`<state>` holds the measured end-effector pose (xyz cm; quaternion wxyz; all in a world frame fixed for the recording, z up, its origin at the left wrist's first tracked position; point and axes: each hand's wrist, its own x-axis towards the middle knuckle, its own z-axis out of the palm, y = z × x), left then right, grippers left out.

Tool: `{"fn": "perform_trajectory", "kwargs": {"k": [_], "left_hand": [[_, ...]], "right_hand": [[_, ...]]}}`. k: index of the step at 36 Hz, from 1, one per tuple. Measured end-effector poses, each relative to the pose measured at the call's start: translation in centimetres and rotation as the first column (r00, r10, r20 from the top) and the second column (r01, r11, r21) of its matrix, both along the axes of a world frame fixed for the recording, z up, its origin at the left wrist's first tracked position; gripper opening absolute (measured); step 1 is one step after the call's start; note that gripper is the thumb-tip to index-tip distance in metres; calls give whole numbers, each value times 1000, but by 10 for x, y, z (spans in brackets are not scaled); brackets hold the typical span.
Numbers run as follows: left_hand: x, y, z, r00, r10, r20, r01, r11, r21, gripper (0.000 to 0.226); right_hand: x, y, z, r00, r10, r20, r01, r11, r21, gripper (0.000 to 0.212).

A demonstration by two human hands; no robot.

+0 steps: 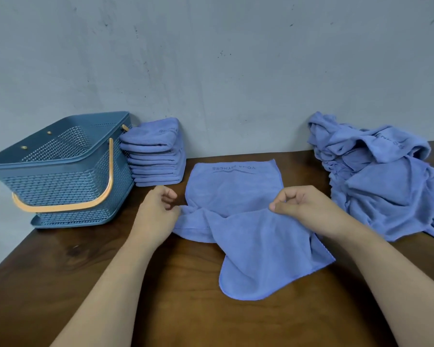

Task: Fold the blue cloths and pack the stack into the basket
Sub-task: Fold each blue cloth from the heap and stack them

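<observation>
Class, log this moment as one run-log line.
step: folding | left hand: pinches blue cloth | right hand: pinches blue cloth | folded stack: beside basket | unfolded pile: right

The left hand and right hand pinch a partly folded blue cloth on the table.

Soft, even, rather dim light with a cool cast is seen throughout. Faint, soft-edged shadows are laid on the table nearer than the right hand. Straight edges are bowed far left of the left hand; fine detail is slightly smeared.
</observation>
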<state>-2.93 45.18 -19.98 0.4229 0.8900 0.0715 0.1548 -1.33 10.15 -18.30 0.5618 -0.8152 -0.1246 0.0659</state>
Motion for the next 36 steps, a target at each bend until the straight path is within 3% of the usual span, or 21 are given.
{"fn": "perform_trajectory", "kwargs": {"k": [2,4,8,11,18,22,28,36], "left_hand": [[-14,-2,-1,987,-88,136,56,973,224,30],[-31,-9,-4,948,-240,209,158,925,345,24],[-47,-17,-24,903,-427,44,344,780,524,24],[-46,-19,-30,935,-354,-1,311,819,483,30],[-64,-22,-32,939,-342,44,310,893,326,12],[-75,-22,-35,944,-318,85,261,880,396,7],[-73,-22,-33,950,-297,95,246,901,357,12],[-74,-24,-36,946,-300,122,210,856,472,11]], "right_hand": [[-1,2,-1,1000,10,-13,-10,1000,-13,31],[-2,3,-1,1000,21,-19,-22,1000,-18,31],[-5,5,1,1000,13,-15,-14,998,-56,30],[-6,5,-1,999,30,-31,-31,998,-55,30],[-19,6,-8,999,47,8,-47,999,11,22],[-31,6,-18,991,-11,130,18,998,-57,24],[-76,-4,-28,936,-124,330,209,949,-236,10],[-140,-23,-34,928,-104,359,224,923,-311,48]]}}
